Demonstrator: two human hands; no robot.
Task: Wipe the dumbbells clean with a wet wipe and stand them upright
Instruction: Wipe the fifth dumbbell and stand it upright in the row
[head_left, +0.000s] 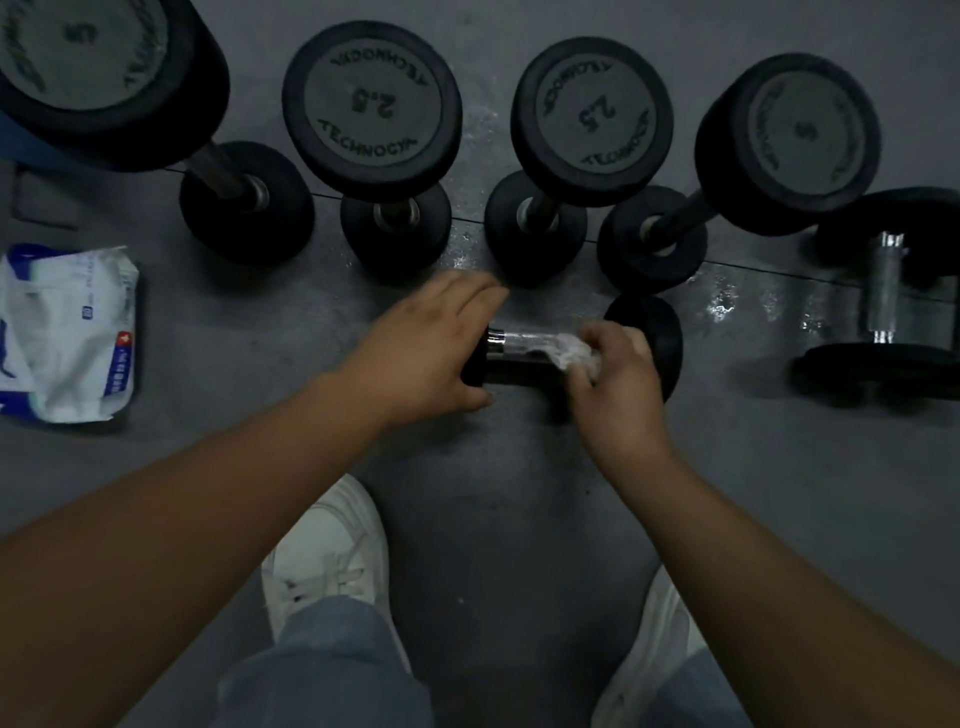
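One dumbbell (522, 343) lies on its side on the floor (493, 493), just in front of four standing dumbbells (371, 98). The left hand (421, 353) wraps round its black end so it cannot roll. The right hand (618, 374) pinches the wet wipe (574, 353) round the shiny bar to rub it. I think it gets stood up next.

Right hand (618, 374) presses wet wipe (574, 354) onto the lying dumbbell (652, 325).
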